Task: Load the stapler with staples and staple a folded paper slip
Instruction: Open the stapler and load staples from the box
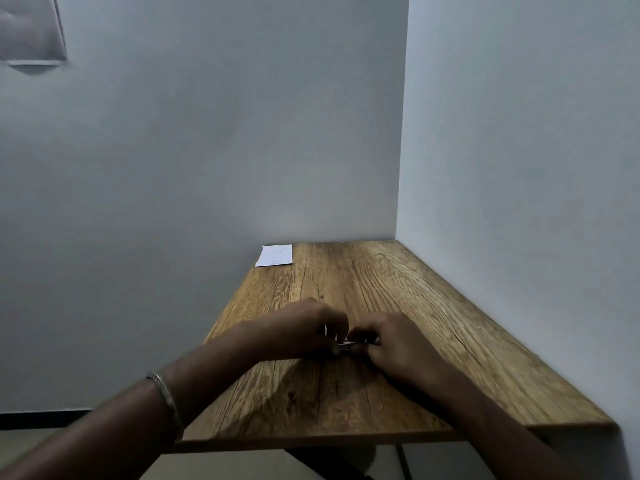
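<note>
Both hands meeting mid-table [433, 327], left hand [304, 327] and right hand [394, 341] curled round a small stapler [347, 342], mostly hidden between the fingers. Paper slip [275, 255] flat at the far left corner, against the wall, well apart. Bangle [166, 396] on left wrist.

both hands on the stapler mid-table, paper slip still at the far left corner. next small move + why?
Probably finish the loading first: both the left hand and the right hand are curled around the small stapler, mostly hidden between them. Whether staples are seated can't be told. The paper slip lies untouched, so reaching for it looks premature.
</note>
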Demonstrator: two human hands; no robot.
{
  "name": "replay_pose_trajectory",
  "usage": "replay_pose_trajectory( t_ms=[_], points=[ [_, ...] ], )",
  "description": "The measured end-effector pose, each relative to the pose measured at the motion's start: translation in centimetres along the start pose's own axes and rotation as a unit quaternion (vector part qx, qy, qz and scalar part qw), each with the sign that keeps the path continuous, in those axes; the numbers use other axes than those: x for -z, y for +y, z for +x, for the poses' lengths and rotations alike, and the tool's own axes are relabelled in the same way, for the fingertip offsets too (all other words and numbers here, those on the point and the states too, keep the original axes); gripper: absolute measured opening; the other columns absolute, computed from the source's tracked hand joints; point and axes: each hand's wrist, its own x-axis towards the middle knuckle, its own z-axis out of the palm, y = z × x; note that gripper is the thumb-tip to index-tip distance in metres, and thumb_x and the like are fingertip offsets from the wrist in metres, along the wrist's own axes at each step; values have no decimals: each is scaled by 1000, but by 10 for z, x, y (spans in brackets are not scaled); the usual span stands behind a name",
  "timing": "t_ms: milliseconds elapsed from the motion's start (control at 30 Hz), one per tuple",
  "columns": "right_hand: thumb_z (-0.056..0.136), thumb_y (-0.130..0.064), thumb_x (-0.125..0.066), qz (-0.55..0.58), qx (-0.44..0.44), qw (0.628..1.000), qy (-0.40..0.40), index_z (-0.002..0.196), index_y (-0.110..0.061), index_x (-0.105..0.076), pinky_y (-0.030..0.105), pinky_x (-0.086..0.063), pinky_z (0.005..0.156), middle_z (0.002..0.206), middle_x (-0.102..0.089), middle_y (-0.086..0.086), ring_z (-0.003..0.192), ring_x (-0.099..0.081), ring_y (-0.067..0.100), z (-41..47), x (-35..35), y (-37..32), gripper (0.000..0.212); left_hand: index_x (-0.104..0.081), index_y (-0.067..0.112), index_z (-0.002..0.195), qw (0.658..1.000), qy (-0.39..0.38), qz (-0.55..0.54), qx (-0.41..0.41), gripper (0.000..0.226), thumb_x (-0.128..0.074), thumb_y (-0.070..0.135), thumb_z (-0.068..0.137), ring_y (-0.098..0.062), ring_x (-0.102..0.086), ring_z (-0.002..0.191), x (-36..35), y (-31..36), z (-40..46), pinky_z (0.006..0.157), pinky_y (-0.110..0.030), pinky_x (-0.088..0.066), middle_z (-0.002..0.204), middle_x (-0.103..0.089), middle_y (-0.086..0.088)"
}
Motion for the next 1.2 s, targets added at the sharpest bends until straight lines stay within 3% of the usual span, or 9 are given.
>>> replay_pose_trajectory(
  t_ms=[133, 200, 400, 500, 633, 733, 967, 1200],
  points=[
    [83, -12, -69, -17, -5, 1000, 2, 101, -30, -73, 19, -50, 74, 96, -70, -13, 86, -61, 1, 1, 0, 1, 26, -52, 30, 104, 998, -58, 20, -10, 16, -63, 25, 92, -7, -53, 84, 5, 1, 10, 64, -20, -37, 96, -56, 11],
    [83, -11, -68, -19, -5, 1000, 4, 100, -30, -73, 21, -52, 75, 96, -71, -12, 86, -62, 2, 0, 0, 1, 27, -51, 30, 99, 998, -61, 23, -18, 15, -63, 24, 92, -8, -53, 83, 6, 0, 11, 64, -20, -37, 95, -55, 10],
    [85, -16, -70, -31, -2, 999, 14, 103, -30, -73, 18, -51, 76, 101, -71, -13, 89, -62, 0, -1, -2, -1, 23, -55, 25, 94, 999, 31, 28, -24, 12, -66, 30, 90, -7, -60, 86, -1, -4, 0, 66, -25, -51, 95, -65, 7],
    [86, -20, -71, -35, -2, 999, 20, 103, -31, -73, 16, -48, 75, 100, -70, -15, 88, -60, -1, -1, -3, -2, 21, -59, 24, 96, 997, 73, 11, -20, 8, -65, 27, 92, -2, -63, 87, -7, -9, -4, 66, -13, -46, 96, -67, 9],
    [86, -24, -72, -24, -5, 1000, 16, 102, -32, -73, 15, -46, 75, 97, -69, -17, 87, -60, -2, -2, -2, -4, 18, -66, 33, 113, 997, 71, -3, -21, 23, -66, 28, 91, 1, -63, 93, -8, -10, -5, 70, -4, -45, 107, -69, 14],
    [86, -30, -72, -16, -3, 1000, 15, 97, -32, -74, 14, -43, 71, 93, -69, -17, 83, -59, -4, -3, -1, -6, 11, -72, 27, 110, 997, 59, 0, -42, 20, -67, 22, 90, 0, -64, 92, -4, -11, -7, 71, -3, -43, 107, -71, 11],
    [87, -29, -70, -32, -4, 999, 19, 100, -31, -73, 16, -47, 76, 98, -70, -14, 86, -60, -1, -4, 0, -9, 14, -62, 25, 104, 993, 72, 66, -69, 11, -62, 26, 93, 2, -54, 82, -3, -10, -9, 65, -6, -34, 101, -67, 8],
    [88, -29, -70, -34, -11, 999, 19, 102, -30, -72, 17, -46, 76, 101, -70, -12, 86, -58, -1, -5, 1, -12, 15, -54, 26, 103, 990, 109, 69, -50, 13, -62, 23, 92, -8, -62, 84, -10, -14, -16, 69, -29, -55, 101, -67, 7]
  ],
)
